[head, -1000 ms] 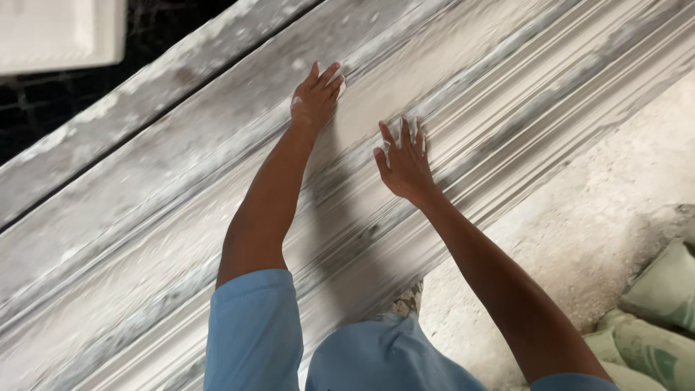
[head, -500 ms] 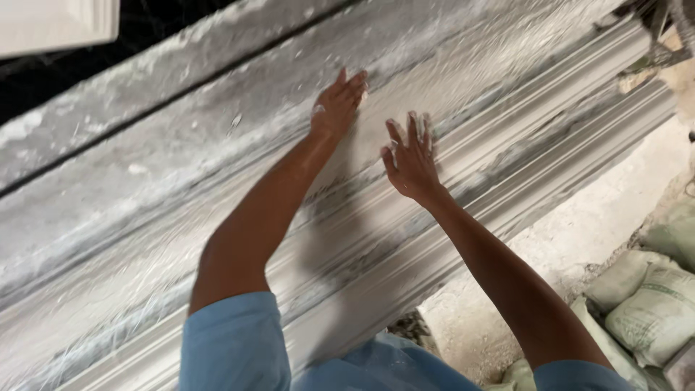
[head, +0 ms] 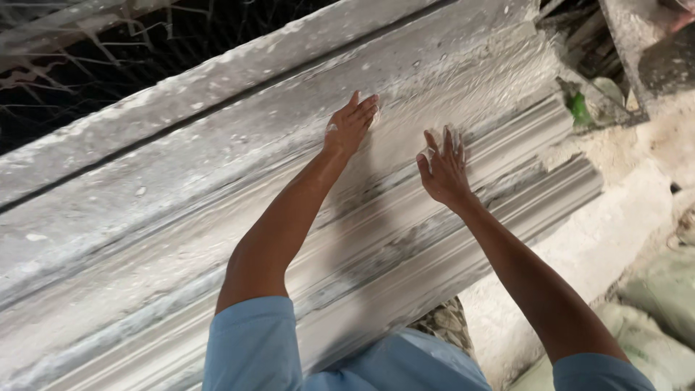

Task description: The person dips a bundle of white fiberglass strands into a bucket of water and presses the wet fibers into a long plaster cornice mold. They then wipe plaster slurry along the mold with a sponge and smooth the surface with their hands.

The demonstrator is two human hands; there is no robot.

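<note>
A long grey-white moulded plaster cornice [head: 217, 217] is seen lying diagonally across the view, from lower left to upper right, its stepped ridges running lengthwise. The left hand [head: 351, 123] is laid flat on the upper, smoother band of the cornice, fingers extended and held together; nothing is gripped. The right hand [head: 443, 170] is pressed just beside it, lower on the profile near the ridged part, fingers spread and open, palm against the surface; white plaster is noted on the fingertips [head: 450, 137]. Both forearms are extended from light blue sleeves [head: 253, 340]. Behind the cornice a pale ledge [head: 181, 87] is observed, with dark netting [head: 145, 36] beyond. Pale sacks [head: 659, 304] are recorded at lower right on a dusty floor [head: 615, 217].
</note>
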